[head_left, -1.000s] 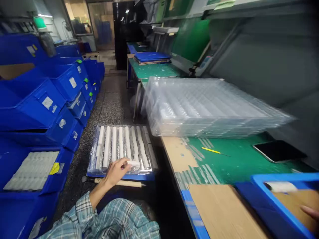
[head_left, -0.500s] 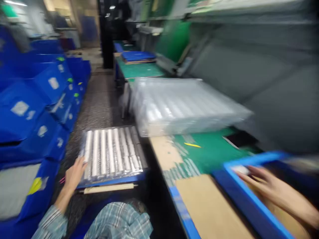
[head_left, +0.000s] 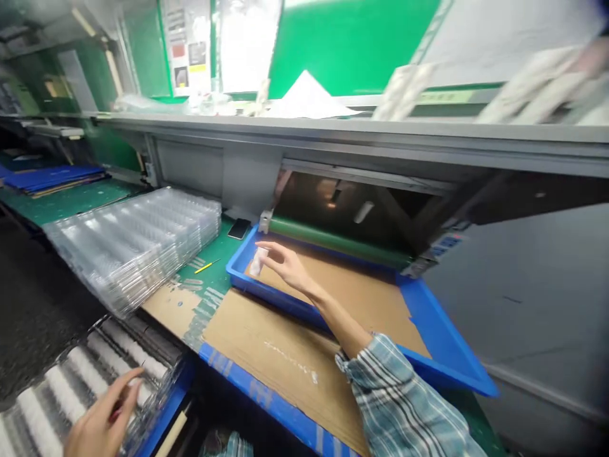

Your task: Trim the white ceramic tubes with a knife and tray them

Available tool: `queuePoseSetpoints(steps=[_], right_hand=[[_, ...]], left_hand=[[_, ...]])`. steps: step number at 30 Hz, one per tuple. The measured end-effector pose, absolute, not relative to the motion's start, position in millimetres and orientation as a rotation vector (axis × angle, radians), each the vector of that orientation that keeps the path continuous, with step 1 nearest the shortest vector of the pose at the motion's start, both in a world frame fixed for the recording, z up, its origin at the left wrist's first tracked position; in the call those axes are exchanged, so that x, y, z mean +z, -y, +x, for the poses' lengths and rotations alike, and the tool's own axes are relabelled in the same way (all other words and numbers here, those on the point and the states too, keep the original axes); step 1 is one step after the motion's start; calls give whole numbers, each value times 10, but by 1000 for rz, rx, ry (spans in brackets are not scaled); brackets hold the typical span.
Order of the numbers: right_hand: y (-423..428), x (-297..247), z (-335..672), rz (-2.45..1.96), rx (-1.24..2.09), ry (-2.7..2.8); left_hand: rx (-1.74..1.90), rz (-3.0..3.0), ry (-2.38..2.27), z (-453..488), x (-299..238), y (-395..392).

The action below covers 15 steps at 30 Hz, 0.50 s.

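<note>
My right hand (head_left: 288, 266) is over the left end of a shallow blue tray (head_left: 299, 304) lined with brown cardboard. Thumb and fingers pinch a small white piece (head_left: 258, 261), whose exact kind I cannot make out. At the lower left, my left hand (head_left: 107, 412) is over a clear plastic tray (head_left: 174, 374) with rows of white pieces (head_left: 64, 390). Its thumb and index finger come close together beside the end of a row; whatever lies between them is not clear.
Stacked clear plastic trays (head_left: 137, 235) stand on the green bench, beside a yellow pen-like tool (head_left: 207, 266) and a phone (head_left: 239, 228). Behind the blue tray, a dark belt with a green roller (head_left: 333, 241) carries a white piece (head_left: 364, 212). A grey shelf (head_left: 333, 130) runs above.
The view has swung right, bringing the belt and shelf into sight. My left hand has gone from the plastic tray's left side to its right end. The right hand stays by the blue tray.
</note>
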State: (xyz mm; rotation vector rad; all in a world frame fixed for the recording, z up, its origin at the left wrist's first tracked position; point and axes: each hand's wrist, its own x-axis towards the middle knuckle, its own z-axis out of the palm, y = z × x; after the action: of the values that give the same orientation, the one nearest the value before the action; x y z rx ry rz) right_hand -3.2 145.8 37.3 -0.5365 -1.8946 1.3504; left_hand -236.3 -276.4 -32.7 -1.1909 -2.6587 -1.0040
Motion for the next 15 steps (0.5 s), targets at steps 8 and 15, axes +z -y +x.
queuePoseSetpoints(steps=[8,15], right_hand=[[-681,758,1244,-420,1464,1898],[-720,1017,1996,-568,1470,1562]], left_hand=[[-1475,-2632,1874,-1054,880,440],[-1745,-2863,1433,-411,1032,-531]])
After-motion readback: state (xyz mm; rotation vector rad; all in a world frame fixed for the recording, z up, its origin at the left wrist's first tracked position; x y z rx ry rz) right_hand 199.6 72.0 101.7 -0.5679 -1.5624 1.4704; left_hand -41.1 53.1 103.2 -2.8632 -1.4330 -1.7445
